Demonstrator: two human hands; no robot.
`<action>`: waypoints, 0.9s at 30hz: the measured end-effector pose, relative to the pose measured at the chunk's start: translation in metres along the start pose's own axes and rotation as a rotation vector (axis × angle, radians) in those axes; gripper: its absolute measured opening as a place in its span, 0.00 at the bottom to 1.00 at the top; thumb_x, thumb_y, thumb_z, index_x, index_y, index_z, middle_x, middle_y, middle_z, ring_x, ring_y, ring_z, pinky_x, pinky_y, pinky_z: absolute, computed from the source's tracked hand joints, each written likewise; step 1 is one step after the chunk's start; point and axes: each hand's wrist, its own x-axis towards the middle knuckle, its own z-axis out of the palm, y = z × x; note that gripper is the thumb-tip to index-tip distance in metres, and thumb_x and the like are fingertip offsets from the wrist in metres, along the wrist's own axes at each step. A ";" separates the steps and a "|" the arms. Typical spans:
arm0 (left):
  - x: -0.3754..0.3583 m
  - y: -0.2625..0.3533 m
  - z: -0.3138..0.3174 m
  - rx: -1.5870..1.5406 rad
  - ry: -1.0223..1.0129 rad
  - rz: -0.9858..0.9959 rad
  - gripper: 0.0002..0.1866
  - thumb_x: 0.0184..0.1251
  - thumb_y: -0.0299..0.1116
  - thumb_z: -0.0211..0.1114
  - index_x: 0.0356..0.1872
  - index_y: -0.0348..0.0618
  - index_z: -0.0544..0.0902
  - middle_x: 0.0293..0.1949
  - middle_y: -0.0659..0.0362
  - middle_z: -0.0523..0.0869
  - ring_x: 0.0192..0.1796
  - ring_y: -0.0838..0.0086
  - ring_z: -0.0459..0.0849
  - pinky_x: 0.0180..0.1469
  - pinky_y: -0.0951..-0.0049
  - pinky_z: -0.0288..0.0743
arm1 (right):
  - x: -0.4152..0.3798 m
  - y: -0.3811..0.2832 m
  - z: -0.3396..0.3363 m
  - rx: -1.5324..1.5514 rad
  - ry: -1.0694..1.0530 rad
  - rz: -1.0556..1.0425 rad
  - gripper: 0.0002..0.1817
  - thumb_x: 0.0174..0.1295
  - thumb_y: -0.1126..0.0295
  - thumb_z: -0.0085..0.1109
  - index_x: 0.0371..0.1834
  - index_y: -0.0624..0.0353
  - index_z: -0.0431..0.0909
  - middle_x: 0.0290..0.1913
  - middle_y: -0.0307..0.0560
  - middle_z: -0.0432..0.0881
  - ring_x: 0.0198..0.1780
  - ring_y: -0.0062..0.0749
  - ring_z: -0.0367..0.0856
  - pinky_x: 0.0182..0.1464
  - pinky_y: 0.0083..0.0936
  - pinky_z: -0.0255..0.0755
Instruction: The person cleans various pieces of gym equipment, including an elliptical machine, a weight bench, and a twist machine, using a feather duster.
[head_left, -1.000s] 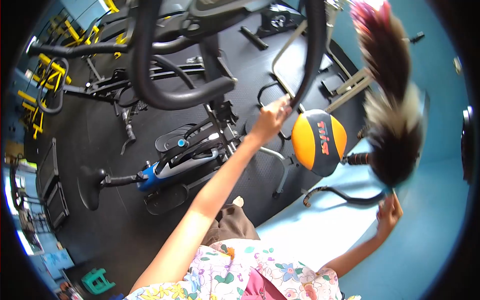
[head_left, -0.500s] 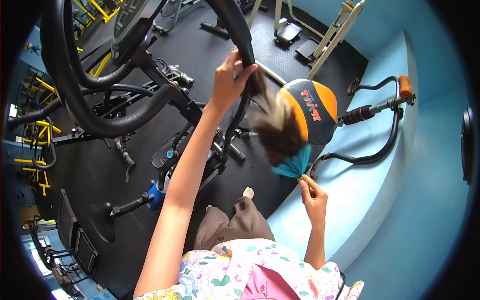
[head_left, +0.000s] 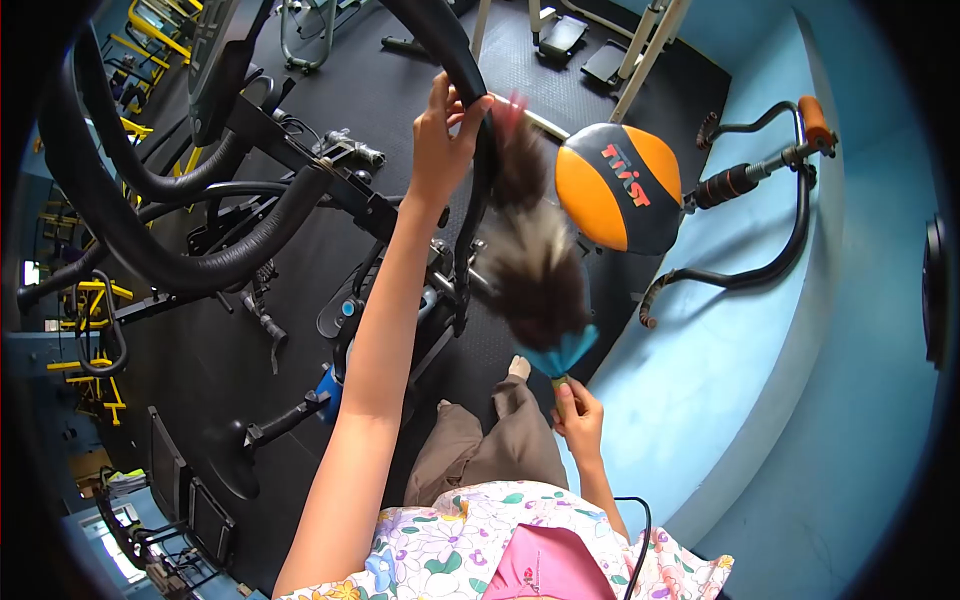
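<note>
My left hand (head_left: pixel 440 150) is closed around the black handlebar (head_left: pixel 462 62) of an exercise machine, fingers and thumb at its padded tube. In my right hand (head_left: pixel 582 420) is the handle of a feather duster (head_left: pixel 535 275), gripped just below its turquoise base. The duster's brown and cream feathers point up and away from me, blurred by motion, and a pinkish tip shows near the left hand. Its feathers overlap the lower part of the handlebar in this view.
An orange and grey seat marked "TWIST" (head_left: pixel 620 185) is right of the duster. Beyond it, a curved handlebar with an orange roller (head_left: pixel 816 125) sits along the light-blue ledge (head_left: pixel 690 400). Bike parts, including a black saddle (head_left: pixel 235 460), stand at left on the black floor (head_left: pixel 400 90).
My right hand has moved left and closer to my body, sweeping the duster off the orange seat towards the handlebar. The left hand keeps its hold while the view shifts slightly.
</note>
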 end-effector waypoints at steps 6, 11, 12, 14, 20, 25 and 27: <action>0.001 0.001 -0.006 0.113 -0.027 0.042 0.18 0.60 0.35 0.66 0.48 0.41 0.72 0.33 0.53 0.85 0.35 0.70 0.85 0.35 0.72 0.78 | -0.006 0.054 0.023 0.118 -0.035 0.153 0.17 0.64 0.60 0.55 0.45 0.64 0.77 0.16 0.35 0.68 0.14 0.12 0.61 0.15 0.13 0.50; 0.001 -0.002 -0.008 0.130 -0.067 0.092 0.18 0.62 0.37 0.64 0.48 0.43 0.71 0.32 0.53 0.85 0.38 0.69 0.86 0.36 0.72 0.81 | -0.004 0.093 0.022 -0.134 0.008 0.223 0.18 0.63 0.55 0.56 0.42 0.62 0.79 0.15 0.34 0.66 0.13 0.14 0.61 0.14 0.13 0.53; 0.002 -0.003 -0.008 0.124 -0.075 0.091 0.18 0.62 0.37 0.64 0.48 0.43 0.71 0.32 0.53 0.85 0.38 0.69 0.86 0.36 0.72 0.81 | -0.002 0.091 0.021 -0.156 0.017 0.197 0.18 0.63 0.56 0.56 0.42 0.62 0.79 0.16 0.34 0.66 0.14 0.13 0.61 0.14 0.13 0.52; 0.002 -0.006 -0.010 0.080 -0.102 0.053 0.18 0.63 0.39 0.63 0.48 0.43 0.71 0.34 0.53 0.85 0.38 0.70 0.86 0.34 0.74 0.81 | -0.001 0.084 0.023 -0.035 0.040 0.129 0.17 0.64 0.58 0.55 0.40 0.64 0.78 0.18 0.32 0.66 0.15 0.13 0.62 0.14 0.12 0.50; 0.003 -0.007 -0.014 0.069 -0.179 -0.016 0.15 0.67 0.39 0.59 0.47 0.44 0.67 0.37 0.57 0.86 0.40 0.75 0.85 0.37 0.76 0.79 | -0.003 0.109 0.037 0.146 -0.017 0.191 0.17 0.64 0.58 0.55 0.41 0.63 0.78 0.17 0.34 0.66 0.14 0.13 0.62 0.13 0.12 0.51; 0.003 -0.007 -0.013 -0.006 -0.198 -0.034 0.15 0.67 0.40 0.58 0.47 0.44 0.68 0.38 0.56 0.86 0.41 0.74 0.85 0.38 0.75 0.79 | 0.012 0.148 0.022 -0.221 0.062 0.207 0.19 0.63 0.56 0.56 0.43 0.63 0.80 0.13 0.35 0.71 0.13 0.13 0.66 0.15 0.16 0.58; 0.004 -0.010 -0.016 -0.002 -0.220 -0.047 0.15 0.67 0.40 0.58 0.47 0.44 0.68 0.38 0.56 0.85 0.41 0.74 0.85 0.38 0.75 0.80 | 0.016 0.132 0.017 -0.211 0.076 0.192 0.19 0.62 0.56 0.57 0.43 0.62 0.80 0.13 0.34 0.70 0.13 0.13 0.65 0.15 0.16 0.57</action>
